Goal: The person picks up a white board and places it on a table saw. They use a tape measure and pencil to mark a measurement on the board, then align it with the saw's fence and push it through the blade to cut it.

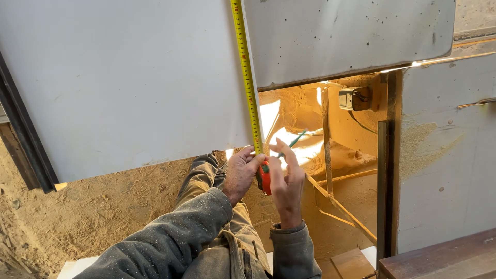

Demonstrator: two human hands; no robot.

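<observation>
The left hand (240,173) is closed round the orange tape case (265,177), thumb up at the spot where the blade leaves it. The right hand (287,181) stands just right of the case, palm toward it, its fingers mostly straight and pressed against the case's side, with a green pencil (297,138) sticking out past the fingertips toward the far right; how firmly that hand grips either thing cannot be told. From the case the yellow tape (247,72) runs straight away to the far edge of the view, lying along the right edge of a large white panel (124,82) and in the gap beside a second, speckled white panel (346,36) on the right. Both hands sit near the panel's near right corner, in the middle of the scene. Under the speckled panel is a sunlit hollow heaped with sawdust (310,150), with thin wooden slats (338,204) slanting through it and a small grey box (354,98) fixed on the far side. A dark metal post (382,186) stands upright to the right, against another pale panel dusted with sawdust. Sawdust also covers the floor (93,217) on the left. Both sleeves (175,237) are grey and dusty.
</observation>
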